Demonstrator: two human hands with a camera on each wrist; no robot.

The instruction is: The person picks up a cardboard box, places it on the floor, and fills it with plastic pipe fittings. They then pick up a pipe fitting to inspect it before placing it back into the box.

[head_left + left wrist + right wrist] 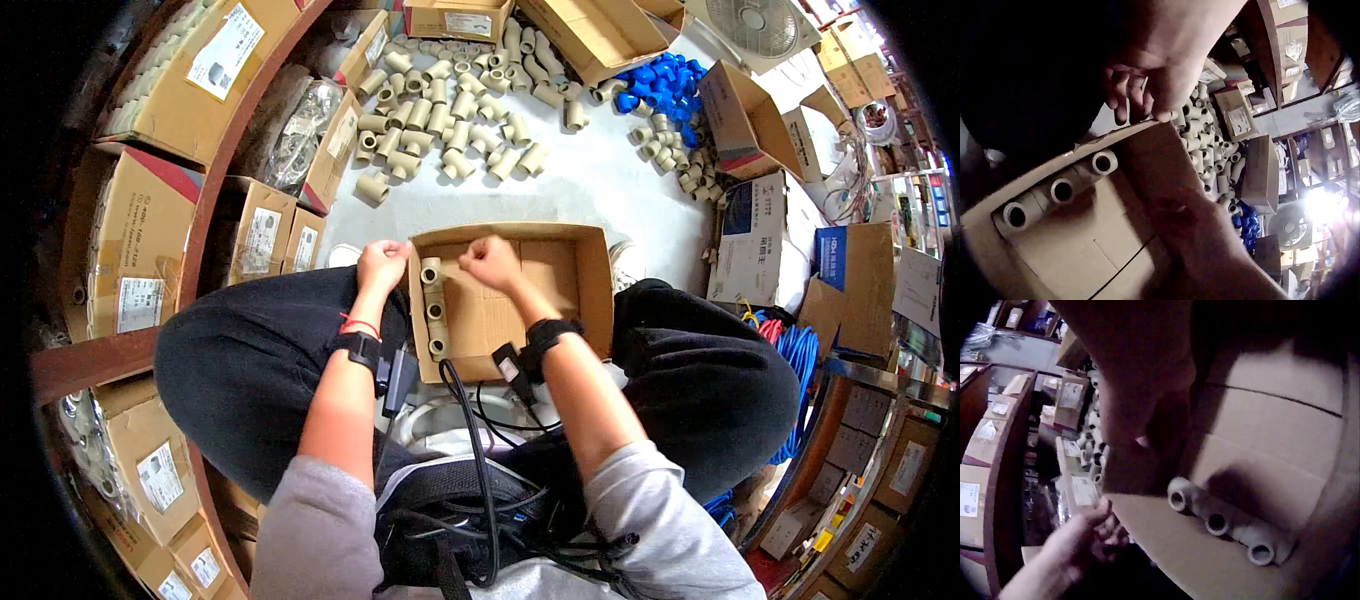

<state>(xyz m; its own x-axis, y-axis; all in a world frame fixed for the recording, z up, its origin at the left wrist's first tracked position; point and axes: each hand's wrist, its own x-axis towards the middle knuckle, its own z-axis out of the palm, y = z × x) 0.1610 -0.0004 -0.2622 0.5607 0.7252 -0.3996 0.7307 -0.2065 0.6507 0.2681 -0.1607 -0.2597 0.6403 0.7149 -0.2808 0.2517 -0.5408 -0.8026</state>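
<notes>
A cardboard box (527, 235) stands between the person's legs. Along its left inner wall lies a row of three beige pipe tees (435, 311), their branch openings facing up. The left hand (382, 266) is at the box's far left corner, outside the wall, its fingers loosely bent. In the left wrist view, the fingertips (1120, 117) hang beside the rim with nothing between them. Over the far left part of the box is the right hand (492, 263), with its fingers curled in and no object showing in it. Its palm side is hidden in the head view.
Loose beige pipe fittings (440, 118) cover the floor beyond the box, with blue fittings (665, 85) to their right. Labelled cartons (262, 240) line the left shelf; more boxes (765, 240) stand on the right. Black cables (470, 430) hang near the box's front edge.
</notes>
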